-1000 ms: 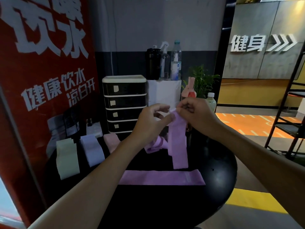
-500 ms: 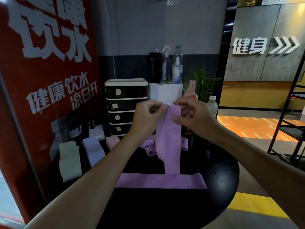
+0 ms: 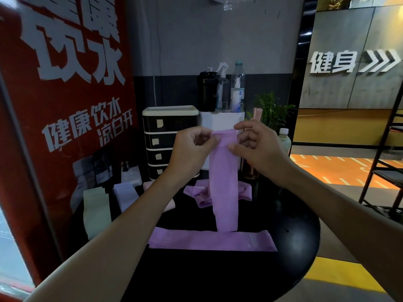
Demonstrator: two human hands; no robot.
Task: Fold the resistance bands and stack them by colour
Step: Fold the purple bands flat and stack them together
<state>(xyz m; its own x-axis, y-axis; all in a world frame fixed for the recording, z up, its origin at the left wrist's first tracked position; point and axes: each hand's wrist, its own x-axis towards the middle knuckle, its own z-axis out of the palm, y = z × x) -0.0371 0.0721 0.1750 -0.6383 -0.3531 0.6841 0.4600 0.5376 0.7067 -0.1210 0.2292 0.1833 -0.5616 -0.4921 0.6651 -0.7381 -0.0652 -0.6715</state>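
Note:
A purple resistance band (image 3: 224,184) hangs straight down above the round black table (image 3: 250,275). My left hand (image 3: 192,149) pinches its top left corner and my right hand (image 3: 257,147) pinches its top right edge. Its lower end touches a second purple band (image 3: 211,239) that lies flat across the table's middle. Behind the hanging band sits a crumpled purple band (image 3: 198,194). At the table's left lie a folded pale green band (image 3: 96,211), a folded white-lilac band (image 3: 126,194) and a pink band (image 3: 169,204), partly hidden by my left forearm.
A black drawer unit (image 3: 168,138) stands behind the table, beside a white box (image 3: 220,120) carrying bottles. A drink bottle (image 3: 284,141) and a pink cup (image 3: 250,168) stand at the table's far right. A red banner (image 3: 65,94) walls the left; a black rack (image 3: 383,166) is at the right.
The held band has been spread out to its full width between both hands and raised a little. It now hangs flat and straight instead of bunched and twisted.

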